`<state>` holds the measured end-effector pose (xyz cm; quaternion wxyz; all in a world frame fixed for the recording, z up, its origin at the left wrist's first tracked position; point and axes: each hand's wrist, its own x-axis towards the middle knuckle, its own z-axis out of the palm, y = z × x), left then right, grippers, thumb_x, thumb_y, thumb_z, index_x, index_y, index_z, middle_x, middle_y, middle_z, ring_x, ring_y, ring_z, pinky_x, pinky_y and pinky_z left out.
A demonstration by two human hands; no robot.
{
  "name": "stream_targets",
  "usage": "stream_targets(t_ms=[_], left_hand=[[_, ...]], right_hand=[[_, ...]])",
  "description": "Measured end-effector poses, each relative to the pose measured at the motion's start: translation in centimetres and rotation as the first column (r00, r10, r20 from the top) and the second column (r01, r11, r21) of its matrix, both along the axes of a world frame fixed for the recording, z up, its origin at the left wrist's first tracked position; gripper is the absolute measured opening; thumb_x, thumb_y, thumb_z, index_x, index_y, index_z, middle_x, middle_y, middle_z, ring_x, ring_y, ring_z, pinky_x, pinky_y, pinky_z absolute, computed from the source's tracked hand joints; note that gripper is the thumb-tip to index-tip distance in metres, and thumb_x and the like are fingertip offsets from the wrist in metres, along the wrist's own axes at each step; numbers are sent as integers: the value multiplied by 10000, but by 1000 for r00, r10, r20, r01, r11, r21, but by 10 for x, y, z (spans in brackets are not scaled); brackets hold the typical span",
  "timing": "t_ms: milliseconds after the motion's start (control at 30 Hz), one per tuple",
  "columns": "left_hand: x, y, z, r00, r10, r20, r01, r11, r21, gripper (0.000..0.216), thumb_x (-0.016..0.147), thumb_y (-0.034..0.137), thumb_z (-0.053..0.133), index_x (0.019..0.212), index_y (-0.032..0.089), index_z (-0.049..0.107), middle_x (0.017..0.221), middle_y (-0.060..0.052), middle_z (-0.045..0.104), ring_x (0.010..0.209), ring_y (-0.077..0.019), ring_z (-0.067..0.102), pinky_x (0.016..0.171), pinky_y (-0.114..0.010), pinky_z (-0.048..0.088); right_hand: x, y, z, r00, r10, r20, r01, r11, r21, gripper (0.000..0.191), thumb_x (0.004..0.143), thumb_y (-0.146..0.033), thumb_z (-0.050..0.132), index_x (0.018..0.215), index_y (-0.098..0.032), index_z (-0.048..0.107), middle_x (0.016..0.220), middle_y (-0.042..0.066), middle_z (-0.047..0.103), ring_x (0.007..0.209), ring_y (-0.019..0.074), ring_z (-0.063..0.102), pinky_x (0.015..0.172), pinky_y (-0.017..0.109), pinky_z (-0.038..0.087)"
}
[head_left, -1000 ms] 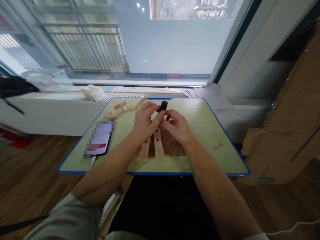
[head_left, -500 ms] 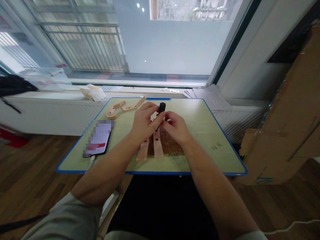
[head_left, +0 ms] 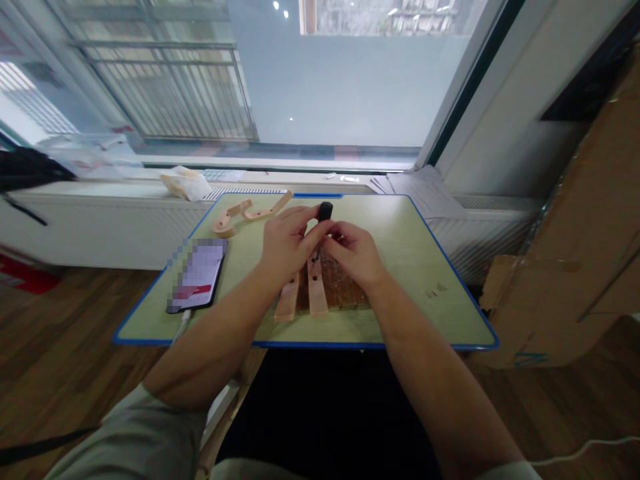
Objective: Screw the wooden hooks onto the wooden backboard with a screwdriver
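Note:
My left hand [head_left: 286, 241] is closed around a screwdriver [head_left: 325, 211], its black handle sticking up between thumb and fingers. A bit of thin shaft shows below, pointing down at a pale wooden strip with dark holes [head_left: 317, 293]. My right hand [head_left: 354, 248] is closed in a pinch beside the shaft, fingertips meeting my left thumb; what they pinch is hidden. Left of that strip lies a second wooden strip [head_left: 287, 303], partly under my left hand. Both strips rest across a glossy brown board [head_left: 345, 288], whose far part my hands cover.
Two curved wooden pieces [head_left: 231, 217] lie at the table's back left. A phone [head_left: 203, 277] with a white cable is at the left on the blue-edged table [head_left: 420, 293]. A large cardboard box [head_left: 565, 293] stands to the right. Papers [head_left: 420, 190] lie on the sill behind.
The screwdriver stays upright over the same strip. My fingers have shifted slightly around it, and the whole view has moved a little.

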<state>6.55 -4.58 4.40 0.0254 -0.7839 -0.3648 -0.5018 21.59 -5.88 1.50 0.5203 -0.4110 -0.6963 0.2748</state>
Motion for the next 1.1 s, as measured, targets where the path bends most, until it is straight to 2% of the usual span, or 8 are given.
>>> stream_targets(t_ms=[200, 367, 533, 700, 900, 1100], left_hand=[[-2, 0, 3, 998, -58, -16, 57, 998, -12, 194, 866, 325, 592, 975, 211, 705, 728, -7, 651, 690, -144, 576, 648, -279, 444], [-2, 0, 3, 998, -46, -30, 44, 997, -55, 229, 881, 351, 561, 1003, 214, 697, 788, -24, 662, 746, -159, 583, 657, -286, 443], [-2, 1, 2, 999, -43, -19, 42, 998, -54, 248, 885, 372, 546, 1009, 211, 688, 811, -26, 665, 729, -153, 567, 627, -281, 420], [-2, 2, 1, 997, 17, 70, -14, 999, -49, 316, 803, 405, 656, 1065, 229, 662, 852, -10, 676, 618, -117, 497, 569, -268, 390], [-1, 0, 4, 994, 36, 99, -34, 999, -20, 157, 812, 363, 661, 878, 228, 707, 746, 9, 667, 591, -117, 502, 566, -277, 393], [-2, 1, 5, 999, 3, 51, -2, 1000, -22, 185, 848, 369, 617, 925, 237, 722, 814, -16, 695, 682, -143, 573, 601, -288, 421]], right_hand=[[-1, 3, -2, 1000, -12, 23, 11, 999, 35, 168, 807, -367, 609, 824, -206, 653, 736, -7, 619, 659, 126, 535, 620, 278, 422], [-2, 3, 0, 997, -35, 68, 33, 999, 34, 166, 813, -364, 602, 834, -207, 653, 759, -4, 642, 676, 132, 542, 633, 277, 424], [-2, 2, 1, 995, -49, 84, 44, 997, 56, 159, 817, -354, 597, 821, -205, 655, 763, 0, 651, 688, 139, 552, 640, 281, 424], [-4, 1, 1, 994, -81, 74, 75, 994, 77, 151, 814, -327, 607, 875, -207, 674, 782, 6, 662, 692, 140, 558, 656, 287, 434], [-5, 0, 1, 995, -54, 81, 50, 997, 54, 200, 817, -383, 613, 887, -210, 685, 802, 13, 675, 719, 147, 579, 671, 294, 453], [-3, 1, 1, 996, -37, 79, 30, 996, 84, 226, 839, -398, 590, 906, -211, 697, 810, 20, 690, 730, 146, 599, 685, 295, 461]])
